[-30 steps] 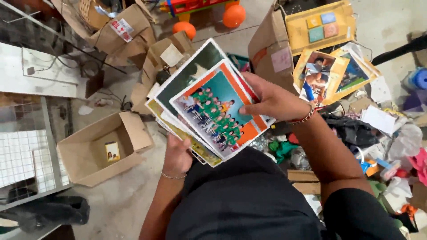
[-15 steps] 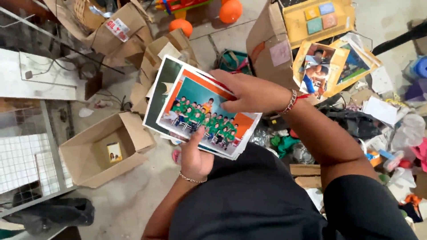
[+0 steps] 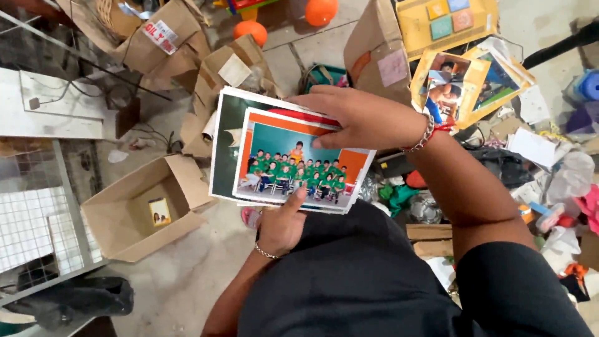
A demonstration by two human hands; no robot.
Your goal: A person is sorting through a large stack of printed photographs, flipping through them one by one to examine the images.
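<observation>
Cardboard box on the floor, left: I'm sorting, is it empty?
Not empty: the open cardboard box holds one small photo.

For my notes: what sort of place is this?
Probably a cluttered storeroom or sorting area: open cardboard boxes on a bare concrete floor, and loose toys and bags heaped around.
</observation>
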